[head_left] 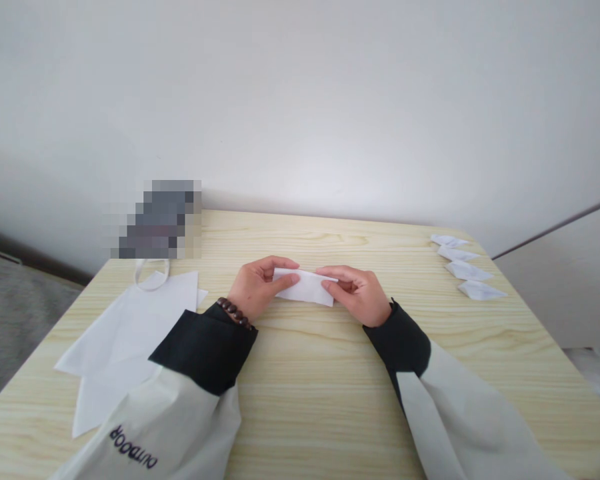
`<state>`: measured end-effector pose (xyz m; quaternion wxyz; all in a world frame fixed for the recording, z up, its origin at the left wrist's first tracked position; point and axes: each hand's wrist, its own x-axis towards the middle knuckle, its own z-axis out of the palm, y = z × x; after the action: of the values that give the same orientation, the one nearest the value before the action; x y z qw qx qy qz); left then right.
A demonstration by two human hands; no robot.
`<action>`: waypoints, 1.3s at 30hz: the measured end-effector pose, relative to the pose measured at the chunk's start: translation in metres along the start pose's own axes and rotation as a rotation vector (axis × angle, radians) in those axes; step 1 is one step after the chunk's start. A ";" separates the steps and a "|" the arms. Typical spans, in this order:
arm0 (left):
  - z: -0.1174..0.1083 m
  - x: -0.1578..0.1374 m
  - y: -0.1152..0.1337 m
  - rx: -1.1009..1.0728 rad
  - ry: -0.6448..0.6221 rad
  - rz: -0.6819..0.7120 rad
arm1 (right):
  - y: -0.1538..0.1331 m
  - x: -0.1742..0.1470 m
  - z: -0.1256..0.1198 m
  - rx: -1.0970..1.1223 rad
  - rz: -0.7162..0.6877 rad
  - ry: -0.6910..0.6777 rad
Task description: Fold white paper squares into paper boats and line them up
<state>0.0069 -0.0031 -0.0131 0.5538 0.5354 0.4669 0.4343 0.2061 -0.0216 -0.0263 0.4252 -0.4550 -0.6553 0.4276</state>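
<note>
A small folded piece of white paper [310, 288] is held between my two hands over the middle of the table. My left hand [261, 283], with a dark bead bracelet [234, 312] at the wrist, pinches its left end, thumb on the near face and fingers behind. At the right end, my right hand [359, 291] grips the paper the same way. Its top edge looks straight, and the fingertips behind it are partly hidden.
Loose white sheets [140, 327] overlap on the left, with a white ring-shaped roll [152, 273] on them. Behind lies a pixelated dark object [157, 220]. Several folded white paper shapes [473, 270] line the right side of the wooden table [300, 413]. A wall [300, 120] stands behind.
</note>
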 end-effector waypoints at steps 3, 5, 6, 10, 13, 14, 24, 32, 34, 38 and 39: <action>-0.001 -0.001 0.001 0.052 0.019 -0.039 | 0.001 0.000 0.000 -0.001 0.017 -0.004; 0.000 -0.002 0.002 0.056 0.019 -0.064 | -0.001 0.000 0.002 -0.064 -0.032 0.033; 0.002 -0.003 0.003 0.040 0.013 -0.075 | -0.002 0.000 0.003 -0.113 -0.071 0.056; 0.010 -0.007 0.003 -0.021 -0.020 -0.110 | -0.012 -0.002 0.009 -0.282 -0.215 0.115; 0.016 -0.009 0.004 -0.024 -0.024 -0.102 | -0.016 -0.002 0.012 -0.355 -0.257 0.177; 0.017 -0.010 0.004 -0.022 -0.023 -0.095 | -0.016 -0.002 0.012 -0.372 -0.264 0.189; 0.016 -0.009 0.006 0.051 0.007 -0.030 | -0.012 -0.001 0.010 -0.467 -0.332 0.112; 0.000 -0.003 0.006 0.079 0.117 -0.012 | -0.011 0.002 -0.004 -0.504 -0.360 0.047; -0.003 -0.001 0.004 0.065 0.137 -0.014 | -0.009 0.003 -0.008 -0.489 -0.335 0.056; -0.009 0.003 0.000 0.000 0.217 -0.026 | -0.004 0.004 -0.017 -0.430 -0.219 0.136; -0.009 0.003 0.000 -0.013 0.230 -0.028 | -0.003 0.004 -0.018 -0.397 -0.192 0.157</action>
<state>-0.0016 0.0019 -0.0129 0.5058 0.4719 0.5321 0.4882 0.2212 -0.0155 -0.0175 0.4159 -0.4972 -0.7316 0.2112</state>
